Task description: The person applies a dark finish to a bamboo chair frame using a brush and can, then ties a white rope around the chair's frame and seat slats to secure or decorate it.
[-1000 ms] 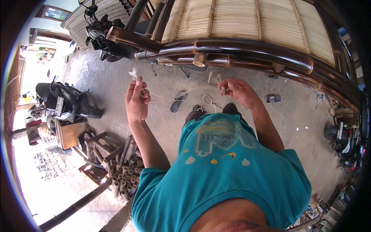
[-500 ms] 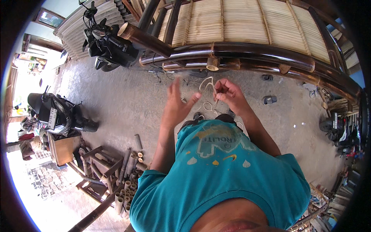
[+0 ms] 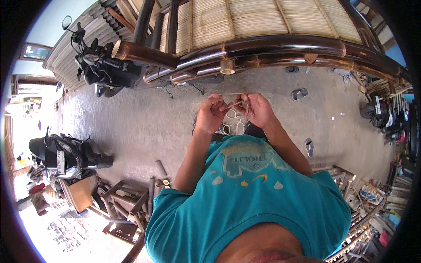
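Note:
A thin white cord point(image 3: 229, 94) stretches between my two hands in front of my body, with looser loops dangling below them. My left hand point(image 3: 209, 115) is closed, its thumb and fingers pinching the cord. My right hand point(image 3: 258, 111) is closed as well and grips the cord between bent fingers and thumb. A second strand slants between the hands below the taut stretch. How the strands cross near the right fingertips is too small to make out.
Ahead stands a dark bamboo bench point(image 3: 280, 45) with a pale slatted surface. Two motorbikes, a far one point(image 3: 103, 72) and a near one point(image 3: 70, 153), are at left. Sandals point(image 3: 300, 94) lie on the concrete floor point(image 3: 144, 114). Bamboo frames stand low on both sides.
My left hand, spread and off the cord before, has closed on it. My hands have come closer together, and the cord is now drawn between them. The view has shifted.

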A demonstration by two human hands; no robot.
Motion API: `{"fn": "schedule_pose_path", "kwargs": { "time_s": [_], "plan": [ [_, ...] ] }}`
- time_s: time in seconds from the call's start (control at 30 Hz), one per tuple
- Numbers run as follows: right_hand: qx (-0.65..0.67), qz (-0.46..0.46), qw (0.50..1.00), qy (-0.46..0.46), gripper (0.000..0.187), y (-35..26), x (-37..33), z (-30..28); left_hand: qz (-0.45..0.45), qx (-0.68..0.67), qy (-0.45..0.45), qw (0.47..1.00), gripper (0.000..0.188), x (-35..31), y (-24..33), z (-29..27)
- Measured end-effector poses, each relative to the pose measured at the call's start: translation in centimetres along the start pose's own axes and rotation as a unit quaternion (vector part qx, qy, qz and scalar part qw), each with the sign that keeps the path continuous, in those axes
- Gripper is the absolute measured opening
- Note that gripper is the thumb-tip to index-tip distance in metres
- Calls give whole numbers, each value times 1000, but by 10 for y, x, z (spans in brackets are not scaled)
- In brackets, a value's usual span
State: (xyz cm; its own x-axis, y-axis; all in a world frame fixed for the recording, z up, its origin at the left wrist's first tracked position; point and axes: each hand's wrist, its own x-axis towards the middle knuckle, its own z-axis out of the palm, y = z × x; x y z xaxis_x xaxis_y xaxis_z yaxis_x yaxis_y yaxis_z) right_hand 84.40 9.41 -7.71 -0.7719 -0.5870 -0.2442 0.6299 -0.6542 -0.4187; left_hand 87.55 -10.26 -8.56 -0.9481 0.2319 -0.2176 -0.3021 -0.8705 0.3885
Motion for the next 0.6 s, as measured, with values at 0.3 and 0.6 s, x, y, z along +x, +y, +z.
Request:
{"fn": "schedule_pose_path", "kwargs": {
  "time_s": [0.3, 0.6],
  "plan": [
    [-202, -92, 963, 155, 15, 1, 72, -69, 97, 166, 141, 971, 13, 94, -33, -52],
    [-600, -371, 624, 337, 16, 18, 144, -94, 274, 312, 263, 871, 18, 171, -48, -89]
  ]
}}
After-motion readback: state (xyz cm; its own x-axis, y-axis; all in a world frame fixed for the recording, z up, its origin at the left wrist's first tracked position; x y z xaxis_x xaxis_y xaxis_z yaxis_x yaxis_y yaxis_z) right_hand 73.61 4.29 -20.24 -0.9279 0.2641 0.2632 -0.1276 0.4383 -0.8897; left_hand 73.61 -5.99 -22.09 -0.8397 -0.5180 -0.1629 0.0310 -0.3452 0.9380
